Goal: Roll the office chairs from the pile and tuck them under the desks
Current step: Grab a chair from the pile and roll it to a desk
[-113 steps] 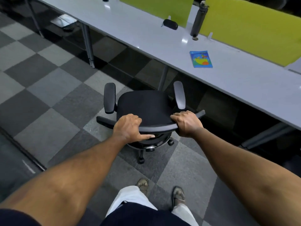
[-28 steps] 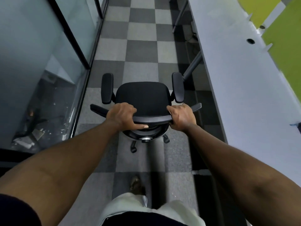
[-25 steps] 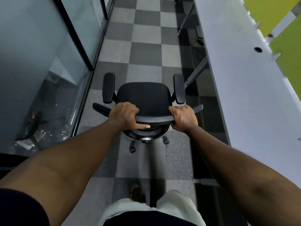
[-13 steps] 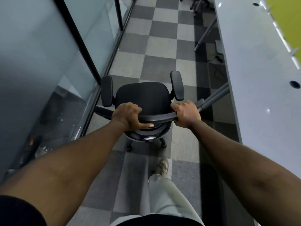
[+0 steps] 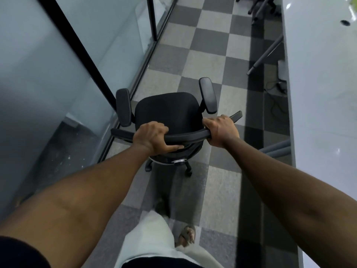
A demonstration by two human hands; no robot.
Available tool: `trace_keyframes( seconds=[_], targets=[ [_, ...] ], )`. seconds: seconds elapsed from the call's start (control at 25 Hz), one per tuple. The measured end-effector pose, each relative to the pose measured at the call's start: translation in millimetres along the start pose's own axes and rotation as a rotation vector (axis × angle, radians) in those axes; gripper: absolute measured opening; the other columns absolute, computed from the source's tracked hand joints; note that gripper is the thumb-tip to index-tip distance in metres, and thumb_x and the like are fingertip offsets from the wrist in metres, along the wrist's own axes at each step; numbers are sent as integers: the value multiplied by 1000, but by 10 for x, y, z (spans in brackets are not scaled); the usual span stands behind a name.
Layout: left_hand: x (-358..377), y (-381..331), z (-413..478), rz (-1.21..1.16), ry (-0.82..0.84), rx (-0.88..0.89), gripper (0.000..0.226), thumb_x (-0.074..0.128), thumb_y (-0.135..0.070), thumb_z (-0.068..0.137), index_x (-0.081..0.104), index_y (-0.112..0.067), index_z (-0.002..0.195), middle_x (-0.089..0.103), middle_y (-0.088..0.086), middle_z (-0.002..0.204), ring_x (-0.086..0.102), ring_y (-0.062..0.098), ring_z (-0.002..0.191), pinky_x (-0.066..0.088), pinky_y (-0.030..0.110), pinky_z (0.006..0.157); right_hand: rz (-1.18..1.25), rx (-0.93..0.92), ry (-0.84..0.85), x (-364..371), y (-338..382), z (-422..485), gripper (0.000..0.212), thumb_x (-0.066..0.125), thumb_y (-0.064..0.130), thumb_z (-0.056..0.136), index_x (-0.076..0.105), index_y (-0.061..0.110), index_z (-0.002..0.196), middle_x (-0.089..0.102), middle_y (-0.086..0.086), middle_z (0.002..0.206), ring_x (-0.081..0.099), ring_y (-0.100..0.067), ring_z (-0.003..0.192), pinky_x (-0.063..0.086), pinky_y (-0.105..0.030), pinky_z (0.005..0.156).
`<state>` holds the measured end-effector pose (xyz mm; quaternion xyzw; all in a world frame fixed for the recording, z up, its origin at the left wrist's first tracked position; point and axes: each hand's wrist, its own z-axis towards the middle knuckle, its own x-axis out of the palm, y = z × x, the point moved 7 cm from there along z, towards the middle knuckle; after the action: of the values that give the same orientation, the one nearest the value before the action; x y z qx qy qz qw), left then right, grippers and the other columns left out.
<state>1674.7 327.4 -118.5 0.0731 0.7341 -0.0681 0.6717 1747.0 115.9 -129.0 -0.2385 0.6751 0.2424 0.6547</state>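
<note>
**Narrow aisle, open floor ahead**

The chair [image 5: 170, 111] filled much of a lane of chequered floor [image 5: 208, 55] between the glass partition [image 5: 58, 64] on the left and the worktop [image 5: 318, 93] edge on the right. Its left armrest [image 5: 123, 107] sat just beside the partition's base rail; more room lay on the right. Ahead the floor was open. Under the worktop edge, slanted desk legs [image 5: 266, 53], a grey beam [image 5: 276, 149] and loose cables [image 5: 276, 101] stood in the way. Other chair bases [image 5: 260, 4] crowded the far end.

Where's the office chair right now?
Head view, centre: the office chair stands between the glass wall at left and the desk at right, held by left hand and right hand.
</note>
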Motion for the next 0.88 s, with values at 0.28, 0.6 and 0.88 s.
trace_keyframes(
  seconds=[0.28, 0.6, 0.88],
  targets=[
    [-190, 726, 1808, 0, -5, 15, 81, 33, -105, 69, 54, -29, 85, 55, -9, 88, 61, 18, 92, 40, 33, 71, 4, 43, -66, -67, -919, 1616, 18, 69, 18, 77, 52, 23, 79, 41, 11, 61, 50, -22, 57, 52, -41, 75],
    [-363, 1360, 3836, 10, 12, 40, 80, 34, -105, 68, 53, -29, 84, 59, -9, 90, 60, 17, 91, 49, 35, 76, 16, 91, -67, -72, -2105, 3316, 15, 68, 21, 75, 55, 21, 82, 60, 2, 69, 60, -28, 64, 51, -41, 71],
    [-499, 1486, 5551, 14, 15, 1, 87, 35, -105, 70, 64, -26, 93, 59, -9, 92, 61, 19, 95, 50, 36, 78, 7, 52, -48, -152, -3379, 4552, 34, 72, 21, 65, 41, 25, 77, 58, 1, 66, 57, -32, 59, 45, -37, 65]
  ],
)
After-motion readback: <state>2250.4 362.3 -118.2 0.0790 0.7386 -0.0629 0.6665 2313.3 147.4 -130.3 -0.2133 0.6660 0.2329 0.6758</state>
